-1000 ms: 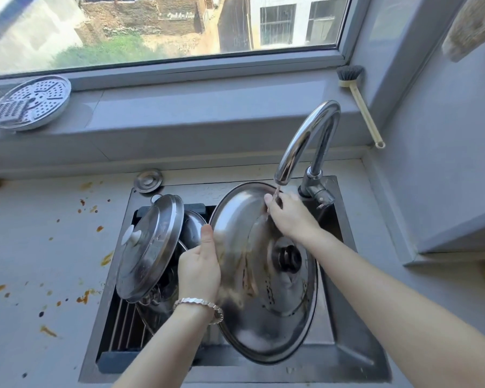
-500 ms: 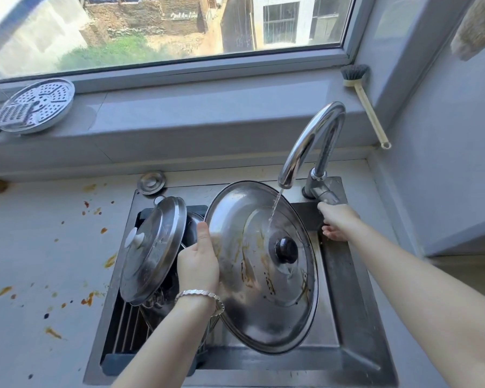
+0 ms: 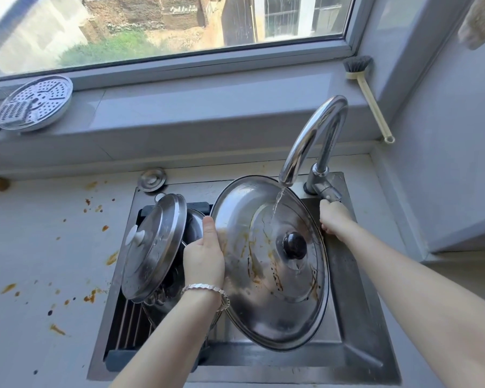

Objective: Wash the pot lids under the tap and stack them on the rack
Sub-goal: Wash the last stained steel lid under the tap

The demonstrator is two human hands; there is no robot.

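A large steel pot lid point(image 3: 263, 275) with a black knob and orange-brown streaks stands tilted in the sink. My left hand point(image 3: 205, 256) grips its left rim. Water runs from the curved tap point(image 3: 311, 135) onto the lid above the knob. My right hand point(image 3: 333, 219), fingers curled, touches the end of the tap lever point(image 3: 326, 191) from below, beside the lid's right rim; whether it grips the lever I cannot tell. A smaller steel lid point(image 3: 154, 247) with a white knob leans upright on the rack point(image 3: 129, 323) in the sink's left half, with more steel ware partly hidden behind it.
The steel sink point(image 3: 356, 345) is set in a pale counter point(image 3: 39, 261) spattered with orange sauce. A small round metal stopper point(image 3: 152, 179) lies behind the sink. On the windowsill rest a perforated steamer plate point(image 3: 35, 103) and a dish brush point(image 3: 367, 93).
My right hand left the big lid's face and went to the tap lever. The water stream has grown, and the lid has turned so its knob faces me more.
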